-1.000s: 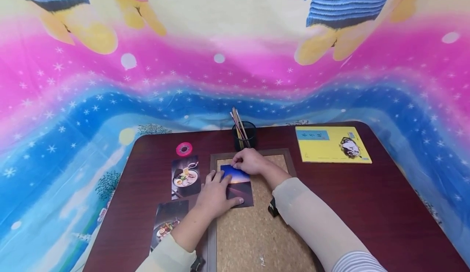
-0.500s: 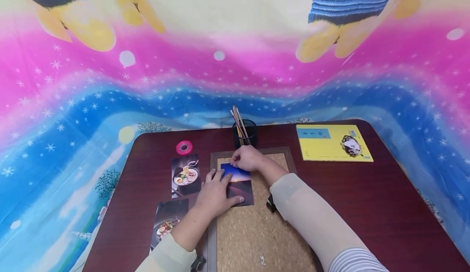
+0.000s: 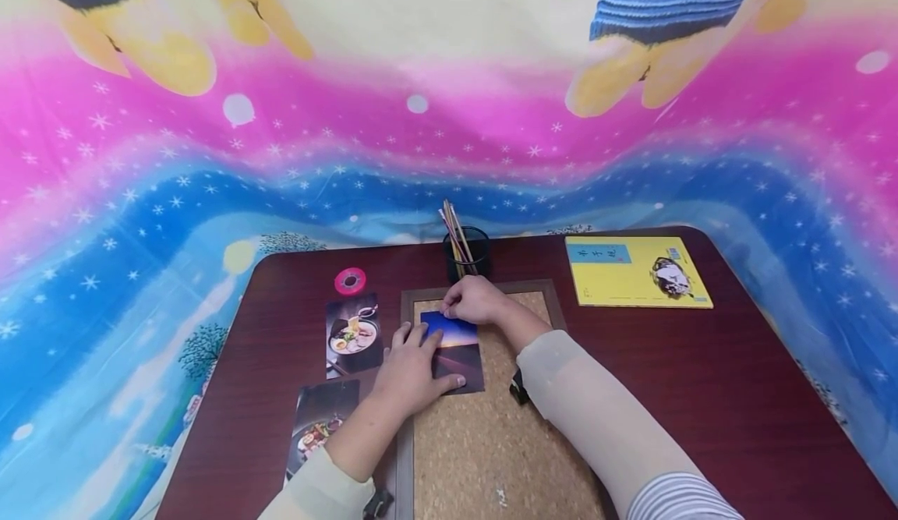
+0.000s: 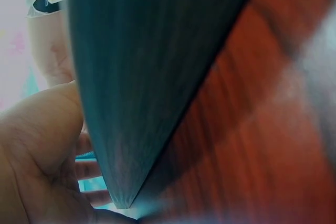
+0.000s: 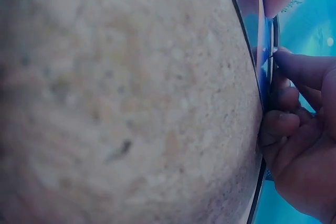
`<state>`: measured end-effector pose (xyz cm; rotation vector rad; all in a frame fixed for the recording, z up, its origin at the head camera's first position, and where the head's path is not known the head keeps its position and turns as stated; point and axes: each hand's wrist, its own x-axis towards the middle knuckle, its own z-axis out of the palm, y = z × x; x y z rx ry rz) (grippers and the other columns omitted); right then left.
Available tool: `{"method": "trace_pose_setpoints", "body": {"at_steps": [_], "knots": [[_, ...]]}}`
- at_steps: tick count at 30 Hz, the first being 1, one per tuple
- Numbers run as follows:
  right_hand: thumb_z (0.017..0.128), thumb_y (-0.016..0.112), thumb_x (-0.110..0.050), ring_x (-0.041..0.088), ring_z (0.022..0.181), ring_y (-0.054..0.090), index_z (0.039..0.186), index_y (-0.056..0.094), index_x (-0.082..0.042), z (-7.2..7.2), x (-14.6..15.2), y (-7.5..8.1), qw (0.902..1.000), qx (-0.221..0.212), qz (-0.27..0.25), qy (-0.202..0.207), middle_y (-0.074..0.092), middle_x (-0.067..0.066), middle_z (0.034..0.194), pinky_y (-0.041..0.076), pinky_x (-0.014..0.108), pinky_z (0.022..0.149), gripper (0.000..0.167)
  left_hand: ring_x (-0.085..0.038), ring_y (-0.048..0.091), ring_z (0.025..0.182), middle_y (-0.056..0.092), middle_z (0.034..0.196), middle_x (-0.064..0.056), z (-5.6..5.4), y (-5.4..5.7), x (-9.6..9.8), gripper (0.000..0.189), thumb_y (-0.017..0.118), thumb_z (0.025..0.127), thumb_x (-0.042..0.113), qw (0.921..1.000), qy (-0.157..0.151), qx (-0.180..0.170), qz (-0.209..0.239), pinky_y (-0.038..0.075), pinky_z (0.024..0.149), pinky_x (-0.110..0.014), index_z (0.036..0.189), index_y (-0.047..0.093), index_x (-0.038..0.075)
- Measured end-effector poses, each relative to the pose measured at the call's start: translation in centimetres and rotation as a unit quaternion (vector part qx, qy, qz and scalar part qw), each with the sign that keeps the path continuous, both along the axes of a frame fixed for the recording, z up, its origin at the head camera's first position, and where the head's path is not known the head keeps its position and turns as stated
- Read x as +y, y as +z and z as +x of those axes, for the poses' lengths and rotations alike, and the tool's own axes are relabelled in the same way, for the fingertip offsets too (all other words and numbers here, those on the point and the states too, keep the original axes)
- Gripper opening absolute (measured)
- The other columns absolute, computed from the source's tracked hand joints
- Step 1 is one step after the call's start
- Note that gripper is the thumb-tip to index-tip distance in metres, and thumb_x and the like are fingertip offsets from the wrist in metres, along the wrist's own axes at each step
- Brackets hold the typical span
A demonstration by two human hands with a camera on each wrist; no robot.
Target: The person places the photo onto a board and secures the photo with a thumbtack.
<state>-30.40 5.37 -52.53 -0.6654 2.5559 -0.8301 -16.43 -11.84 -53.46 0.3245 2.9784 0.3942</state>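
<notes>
A photo with a blue and orange sky (image 3: 449, 331) lies on the upper left of a framed cork board (image 3: 505, 442). Across its left side my left hand (image 3: 410, 376) rests with spread fingers, the thumb near the photo's lower part. My right hand (image 3: 477, 302) is at the photo's top edge, thumb and forefinger together. In the right wrist view those fingers pinch a small pin (image 5: 273, 52), its thin point against the photo. Most of the pin is covered by the fingertips. The left wrist view shows the board's dark frame (image 4: 142, 77) beside the left hand.
Two food photos lie left of the board: a ramen photo (image 3: 353, 337) and a darker one (image 3: 319, 430). Behind are a pink tape roll (image 3: 350, 281) and a black pencil cup (image 3: 477, 253). A yellow book (image 3: 638, 272) lies right. Tiny pale bits (image 3: 501, 497) sit low on the cork.
Both hands stay in nearly the same place on the photo. The right hand shifts very slightly at the top edge; the head view drifts a little.
</notes>
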Motion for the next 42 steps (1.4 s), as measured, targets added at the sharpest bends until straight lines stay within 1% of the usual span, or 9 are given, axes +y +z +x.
{"method": "trace_pose_setpoints", "body": {"at_steps": [6,11,16,21,30,35,38,42], "knots": [[0.096,0.075,-0.023,0.008,0.082,0.067,0.097,0.083,-0.021,-0.1,0.1,0.2,1.0,-0.007,-0.005,-0.004,0.075,-0.011,0.09,0.057,0.035,0.086,0.009,-0.043,0.027,0.152,0.04,0.162,-0.014,0.1,0.1,-0.1,0.094,0.069,0.083,0.076,1.0,-0.002,-0.002,0.001,0.042,0.107,-0.069,0.154,0.052,0.018],[0.097,0.073,-0.023,0.009,0.081,0.066,0.096,0.082,-0.02,0.0,0.0,0.2,1.0,-0.005,0.005,0.005,0.074,-0.011,0.088,0.057,0.034,0.083,0.01,-0.043,0.027,0.152,0.039,0.162,-0.014,0.2,0.1,-0.2,0.093,0.068,0.084,0.076,1.0,-0.006,-0.002,-0.002,0.042,0.11,-0.066,0.155,0.05,0.018],[0.099,0.07,-0.025,0.009,0.082,0.066,0.096,0.081,-0.02,0.0,-0.2,0.2,0.9997,-0.002,0.019,0.014,0.073,-0.011,0.089,0.057,0.033,0.085,0.013,-0.043,0.026,0.152,0.038,0.163,-0.014,0.2,0.2,-0.3,0.094,0.068,0.084,0.076,1.0,-0.004,-0.005,-0.003,0.042,0.111,-0.062,0.156,0.049,0.019],[0.099,0.068,-0.024,0.008,0.085,0.067,0.098,0.082,-0.018,-0.1,-0.3,0.6,0.9995,-0.016,0.022,0.016,0.074,-0.009,0.092,0.057,0.035,0.088,0.015,-0.042,0.029,0.15,0.038,0.163,-0.014,-0.1,0.1,-0.2,0.094,0.067,0.085,0.076,0.9999,-0.004,-0.002,-0.01,0.044,0.11,-0.06,0.156,0.049,0.019],[0.099,0.069,-0.023,0.01,0.086,0.067,0.096,0.082,-0.016,-0.2,-0.7,1.1,0.9992,-0.023,0.029,0.013,0.074,-0.007,0.093,0.058,0.034,0.087,0.015,-0.042,0.029,0.149,0.037,0.164,-0.014,-0.5,0.1,0.0,0.094,0.067,0.084,0.076,0.9999,0.006,-0.008,-0.013,0.047,0.106,-0.064,0.157,0.048,0.019],[0.099,0.068,-0.023,0.009,0.086,0.067,0.098,0.081,-0.015,-0.3,-0.7,1.0,0.9991,-0.024,0.033,0.014,0.074,-0.007,0.094,0.057,0.035,0.088,0.015,-0.042,0.028,0.15,0.037,0.164,-0.014,-0.6,0.1,0.1,0.094,0.067,0.084,0.076,0.9999,0.004,-0.009,-0.009,0.046,0.105,-0.066,0.157,0.048,0.019],[0.1,0.068,-0.022,0.01,0.084,0.066,0.099,0.08,-0.015,-0.3,-0.4,0.8,0.9993,-0.019,0.026,0.02,0.073,-0.007,0.093,0.057,0.033,0.085,0.014,-0.043,0.027,0.15,0.037,0.164,-0.014,-0.5,0.1,0.1,0.094,0.068,0.085,0.075,0.9999,0.004,-0.011,-0.006,0.045,0.106,-0.067,0.157,0.048,0.019],[0.101,0.068,-0.022,0.013,0.08,0.064,0.097,0.079,-0.017,-0.3,-0.1,0.4,0.9996,-0.011,0.007,0.024,0.071,-0.007,0.089,0.054,0.033,0.081,0.013,-0.043,0.026,0.151,0.036,0.164,-0.014,-0.5,0.1,0.1,0.094,0.068,0.084,0.075,0.9999,0.006,-0.012,-0.005,0.045,0.106,-0.068,0.157,0.048,0.019]]}}
